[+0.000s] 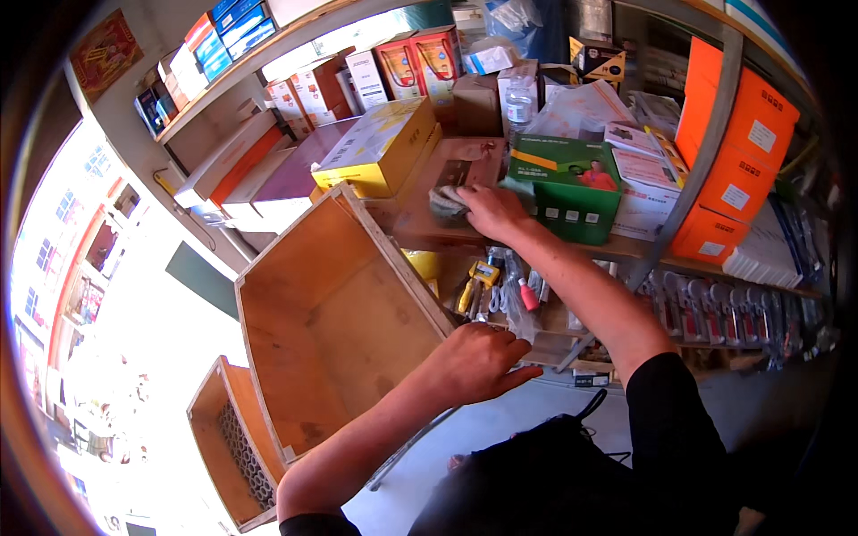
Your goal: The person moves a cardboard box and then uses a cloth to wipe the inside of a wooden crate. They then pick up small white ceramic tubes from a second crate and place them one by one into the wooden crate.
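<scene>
My right hand (493, 211) is closed on a crumpled grey cloth (448, 201), which lies against the top of a flat brown box (462, 161) on the shelf. Just right of that hand stands a green box (566, 181) with a picture of a person on it. My left hand (479, 362) is beside the right edge of a large open wooden box (375, 321), its thumb held apart from the curled fingers. Whether it grips that edge is hidden by the hand itself.
A yellow and white carton (379, 151) lies left of the brown box. A clear plastic bottle (519, 107) stands behind. Orange boxes (730, 181) are stacked beyond a slanting metal post (697, 154). Below are packaged tools (484, 271); a second wooden box (234, 435) holds grey tubes.
</scene>
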### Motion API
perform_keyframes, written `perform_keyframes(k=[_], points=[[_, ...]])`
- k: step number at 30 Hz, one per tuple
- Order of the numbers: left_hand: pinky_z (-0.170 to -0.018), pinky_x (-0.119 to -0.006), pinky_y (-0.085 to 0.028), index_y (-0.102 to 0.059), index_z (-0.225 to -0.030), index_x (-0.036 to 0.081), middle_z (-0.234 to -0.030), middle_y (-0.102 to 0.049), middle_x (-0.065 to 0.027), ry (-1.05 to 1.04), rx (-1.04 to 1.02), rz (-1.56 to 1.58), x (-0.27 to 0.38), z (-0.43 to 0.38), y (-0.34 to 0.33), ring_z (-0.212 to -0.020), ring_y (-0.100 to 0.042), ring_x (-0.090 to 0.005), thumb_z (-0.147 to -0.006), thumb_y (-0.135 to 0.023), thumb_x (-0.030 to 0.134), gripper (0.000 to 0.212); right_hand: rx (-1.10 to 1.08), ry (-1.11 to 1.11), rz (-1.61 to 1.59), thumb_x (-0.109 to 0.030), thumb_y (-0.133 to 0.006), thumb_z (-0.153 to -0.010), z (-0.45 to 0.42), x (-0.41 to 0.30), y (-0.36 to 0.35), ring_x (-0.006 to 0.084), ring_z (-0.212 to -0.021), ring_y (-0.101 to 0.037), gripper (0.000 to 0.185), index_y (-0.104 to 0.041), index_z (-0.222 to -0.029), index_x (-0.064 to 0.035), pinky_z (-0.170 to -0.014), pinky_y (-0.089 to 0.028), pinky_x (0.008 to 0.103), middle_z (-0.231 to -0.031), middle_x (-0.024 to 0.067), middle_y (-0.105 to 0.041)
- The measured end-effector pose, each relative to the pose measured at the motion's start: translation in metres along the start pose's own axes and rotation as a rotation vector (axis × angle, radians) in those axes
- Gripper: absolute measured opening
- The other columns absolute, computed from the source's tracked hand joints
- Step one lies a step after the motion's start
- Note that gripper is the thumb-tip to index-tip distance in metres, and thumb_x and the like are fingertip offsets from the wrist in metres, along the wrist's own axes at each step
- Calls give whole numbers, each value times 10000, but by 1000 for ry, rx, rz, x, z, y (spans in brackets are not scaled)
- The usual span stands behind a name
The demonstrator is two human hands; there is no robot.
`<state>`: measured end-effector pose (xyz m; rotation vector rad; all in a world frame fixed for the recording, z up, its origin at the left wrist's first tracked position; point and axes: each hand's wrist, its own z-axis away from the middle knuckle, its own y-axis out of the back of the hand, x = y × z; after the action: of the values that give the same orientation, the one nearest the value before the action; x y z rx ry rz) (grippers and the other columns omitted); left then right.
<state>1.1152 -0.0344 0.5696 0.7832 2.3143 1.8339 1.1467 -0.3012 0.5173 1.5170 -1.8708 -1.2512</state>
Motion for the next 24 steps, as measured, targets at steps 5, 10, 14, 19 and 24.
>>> perform_keyframes(k=[5, 10, 14, 19, 24], points=[[-704, -420, -503, -595, -844, 42, -707, -601, -107, 69, 29, -47, 2, 9, -1, -730, -624, -301, -866, -649, 302, 267, 23, -100, -169, -224, -666, -792, 15, -15, 15, 366, -894, -633, 385, -566, -1145, -106, -741, -491, 472, -952, 146, -659], [-849, -421, -479, -606, -1056, 34, -855, -644, -120, 116, 154, -19, 4, 6, 4, -878, -623, -306, -815, -698, 174, 294, 99, -149, -497, -259, -703, -794, 70, -23, 70, 337, -899, -656, 478, -561, -1205, -60, -762, -493, 414, -979, 167, -675], [-908, -385, -472, -489, -1259, 22, -1009, -630, -139, 198, 337, 39, 2, 11, 8, -945, -624, -282, -788, -710, 83, 524, 218, -177, -765, -214, -723, -812, 118, -46, 111, 188, -1018, -627, 550, -517, -1281, -13, -897, -469, 322, -1103, 138, -659], [-880, -344, -480, -380, -1314, -3, -1058, -585, -132, 343, 470, 660, 15, 9, 7, -950, -602, -221, -826, -726, 135, 613, 405, -210, -852, -207, -759, -792, 171, -93, 147, 183, -1095, -586, 610, -497, -1305, -4, -953, -445, 322, -1183, 135, -622], [-900, -308, -463, -315, -1334, -22, -1140, -538, -123, 294, 472, 1049, 29, 17, 14, -1056, -534, -190, -865, -730, 256, 685, 458, -234, -835, -213, -800, -776, 199, -141, 158, 225, -1196, -519, 729, -420, -1369, -26, -1005, -414, 354, -1293, 135, -533]])
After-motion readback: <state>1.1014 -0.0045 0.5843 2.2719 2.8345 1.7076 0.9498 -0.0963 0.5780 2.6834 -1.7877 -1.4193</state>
